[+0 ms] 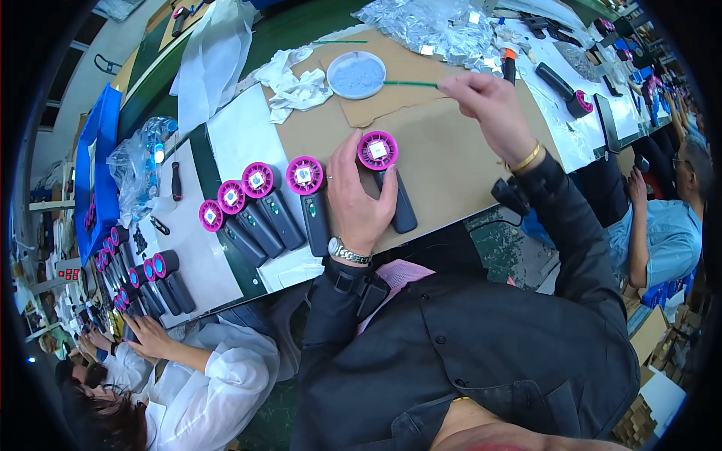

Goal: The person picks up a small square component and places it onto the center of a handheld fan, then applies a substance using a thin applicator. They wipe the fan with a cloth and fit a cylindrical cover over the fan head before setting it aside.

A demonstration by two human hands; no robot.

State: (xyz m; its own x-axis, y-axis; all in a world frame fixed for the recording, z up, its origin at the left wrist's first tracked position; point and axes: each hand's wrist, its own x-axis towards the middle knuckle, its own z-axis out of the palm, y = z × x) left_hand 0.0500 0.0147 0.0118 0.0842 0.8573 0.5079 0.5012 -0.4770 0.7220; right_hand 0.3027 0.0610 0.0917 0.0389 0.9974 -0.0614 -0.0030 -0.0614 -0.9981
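My left hand point(357, 197) wraps round a black handheld device point(377, 152) with a pink slatted ring on its head and a white square in the middle. Its black handle slants down to the right on brown cardboard. My right hand point(489, 109) pinches the end of a thin green stick point(412, 83). The stick's other end reaches the rim of a round white dish point(356, 54) of grey-blue paste. To the left of my left hand lies a similar device point(304, 176), and several more rest beyond it, with blue-grey smears on their white squares.
White crumpled cloth point(295, 81) lies beside the dish. Clear plastic packets point(436, 30) are heaped at the back. A screwdriver point(176, 180) and a blue bin point(98, 173) are at left. A co-worker's hand point(150, 337) is by more devices at lower left; another person point(669, 218) sits at right.
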